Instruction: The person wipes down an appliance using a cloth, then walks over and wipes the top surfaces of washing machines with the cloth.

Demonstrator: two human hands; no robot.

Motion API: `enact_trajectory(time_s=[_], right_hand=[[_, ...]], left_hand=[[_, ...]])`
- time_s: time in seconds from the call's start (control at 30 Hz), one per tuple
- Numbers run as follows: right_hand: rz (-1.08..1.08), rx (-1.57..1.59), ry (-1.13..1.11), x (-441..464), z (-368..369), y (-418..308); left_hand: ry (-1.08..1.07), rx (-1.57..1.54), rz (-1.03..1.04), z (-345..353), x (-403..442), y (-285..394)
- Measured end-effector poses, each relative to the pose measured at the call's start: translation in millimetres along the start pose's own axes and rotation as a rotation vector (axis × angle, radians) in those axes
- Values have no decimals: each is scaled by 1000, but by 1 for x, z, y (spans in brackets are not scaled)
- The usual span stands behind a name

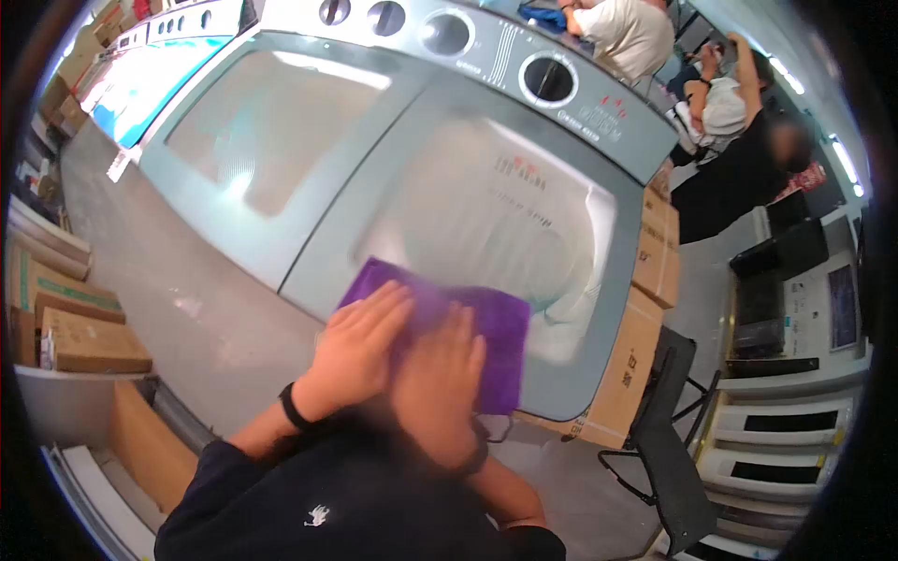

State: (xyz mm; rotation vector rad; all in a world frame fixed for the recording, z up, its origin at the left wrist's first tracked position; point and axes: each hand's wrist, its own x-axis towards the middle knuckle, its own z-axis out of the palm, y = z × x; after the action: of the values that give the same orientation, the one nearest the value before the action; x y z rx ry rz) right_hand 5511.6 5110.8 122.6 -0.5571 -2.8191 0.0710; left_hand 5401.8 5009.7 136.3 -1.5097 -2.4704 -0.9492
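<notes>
Two palms press a purple cloth [502, 351] to a washer lid [486, 220].
The left hand [355, 353] and blurred right hand [435, 383] lie flat, fingers extended, neither clenched; the cloth is held by pressure, the side-by-side palms apparently keeping it spread near the lid's front edge, below the dials [547, 79].

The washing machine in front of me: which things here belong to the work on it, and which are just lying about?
In use:
purple cloth, on the machine's top
left hand and right hand, both on the cloth
washing machine, under the cloth

Lying about:
black folding chair, right
brown carton, left
blue-and-white appliance, upper left
</notes>
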Motion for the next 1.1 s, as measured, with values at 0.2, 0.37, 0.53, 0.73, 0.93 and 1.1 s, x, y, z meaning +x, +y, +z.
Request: enact_trajectory(time_s=[0.2, 0.37, 0.53, 0.73, 0.93, 1.1], right_hand=[[-177, 55, -1, 59, 21, -87], [-301, 43, 15, 104, 44, -161], [-317, 63, 133, 150, 71, -241], [-344, 151, 250, 163, 79, -268], [-384, 257, 124, 156, 73, -256], [-365, 484, 123, 147, 63, -229]], left_hand=[[93, 6, -77, -55, -20, -91], [192, 7, -149, -97, -36, -163], [269, -27, -193, -130, -49, -245], [211, -240, -381, -165, -47, -279], [67, 54, -215, -163, -24, -258], [24, 48, -183, -163, -21, -256]])
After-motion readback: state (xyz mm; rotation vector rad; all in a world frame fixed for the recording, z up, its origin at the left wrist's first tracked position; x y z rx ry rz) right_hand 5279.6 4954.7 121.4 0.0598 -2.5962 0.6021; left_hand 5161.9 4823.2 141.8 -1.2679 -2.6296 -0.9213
